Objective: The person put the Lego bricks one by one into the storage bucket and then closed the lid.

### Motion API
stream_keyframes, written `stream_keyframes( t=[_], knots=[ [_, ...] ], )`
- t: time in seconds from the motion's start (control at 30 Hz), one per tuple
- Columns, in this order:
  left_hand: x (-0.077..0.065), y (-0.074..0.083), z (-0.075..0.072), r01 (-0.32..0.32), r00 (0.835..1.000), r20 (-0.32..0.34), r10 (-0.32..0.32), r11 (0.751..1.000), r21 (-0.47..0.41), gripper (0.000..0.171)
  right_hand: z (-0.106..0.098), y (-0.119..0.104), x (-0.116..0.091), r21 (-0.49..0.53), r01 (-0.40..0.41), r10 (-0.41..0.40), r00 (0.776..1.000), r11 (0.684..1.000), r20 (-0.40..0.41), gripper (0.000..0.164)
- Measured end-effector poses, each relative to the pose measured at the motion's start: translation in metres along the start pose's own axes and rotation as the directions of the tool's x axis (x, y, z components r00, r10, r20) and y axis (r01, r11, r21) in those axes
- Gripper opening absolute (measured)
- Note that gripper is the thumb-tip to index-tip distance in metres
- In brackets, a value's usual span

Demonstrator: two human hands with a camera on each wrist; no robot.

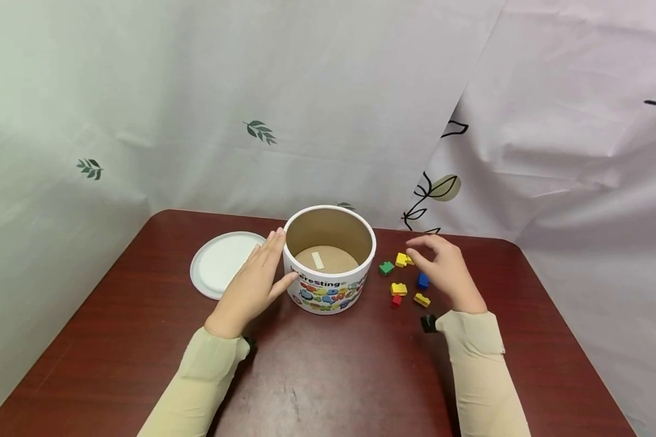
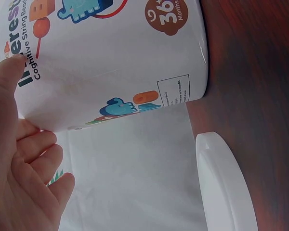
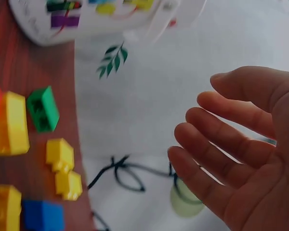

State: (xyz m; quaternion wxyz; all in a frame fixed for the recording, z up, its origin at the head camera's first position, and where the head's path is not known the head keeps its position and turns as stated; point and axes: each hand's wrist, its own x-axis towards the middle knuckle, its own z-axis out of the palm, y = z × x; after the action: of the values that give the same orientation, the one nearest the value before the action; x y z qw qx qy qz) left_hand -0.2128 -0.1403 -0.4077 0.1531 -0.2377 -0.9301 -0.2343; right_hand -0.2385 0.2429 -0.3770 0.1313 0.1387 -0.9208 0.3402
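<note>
A round white tub (image 1: 328, 303) with coloured pictures on its wall stands open on the table. My left hand (image 1: 254, 282) rests against its left side, fingers extended at the rim and thumb on the printed front. Inside, on the brown bottom, lies a pale studded strip (image 1: 317, 260). My right hand (image 1: 441, 267) hovers over toy bricks right of the tub, holding nothing, its fingers loosely bent in the right wrist view. Beneath and beside it lie a green brick (image 1: 386, 268), a blue brick (image 1: 423, 280), a red brick (image 1: 396, 300) and several yellow bricks (image 1: 398, 289).
A white round lid (image 1: 221, 264) lies on the dark red table (image 1: 328, 376) left of the tub, partly behind my left hand. White cloth (image 1: 317, 109) with leaf prints hangs along the table's back and sides.
</note>
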Motion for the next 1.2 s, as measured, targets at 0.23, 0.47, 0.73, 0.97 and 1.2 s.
stream_keyframes(
  t=[0.23, 0.47, 0.73, 0.97, 1.2],
  knots=[
    [0.000, 0.000, 0.000, -0.003, 1.000, 0.000, 0.003, 1.000, 0.004, 0.084, -0.002, 0.028, -0.011, 0.006, -0.109, 0.109, 0.994, 0.994, 0.020, 0.027],
    [-0.001, 0.001, -0.002, 0.000, 1.000, -0.016, 0.000, 1.000, -0.001, 0.084, 0.004, 0.052, -0.014, -0.036, -0.177, 0.180, 0.979, 0.984, 0.095, 0.031],
    [0.000, 0.002, -0.003, -0.002, 1.000, 0.001, 0.002, 1.000, -0.001, 0.085, 0.005, 0.069, -0.020, -0.081, -0.239, 0.250, 0.955, 0.968, 0.159, 0.037],
    [-0.001, 0.001, -0.001, -0.003, 1.000, -0.002, 0.003, 1.000, 0.003, 0.085, 0.008, 0.075, -0.021, -0.090, -0.254, 0.269, 0.935, 0.963, 0.233, 0.037],
    [0.000, 0.000, 0.000, -0.015, 1.000, -0.007, 0.015, 1.000, 0.006, 0.084, 0.008, 0.075, -0.021, -0.099, -0.254, 0.271, 0.933, 0.962, 0.237, 0.034]
  ],
)
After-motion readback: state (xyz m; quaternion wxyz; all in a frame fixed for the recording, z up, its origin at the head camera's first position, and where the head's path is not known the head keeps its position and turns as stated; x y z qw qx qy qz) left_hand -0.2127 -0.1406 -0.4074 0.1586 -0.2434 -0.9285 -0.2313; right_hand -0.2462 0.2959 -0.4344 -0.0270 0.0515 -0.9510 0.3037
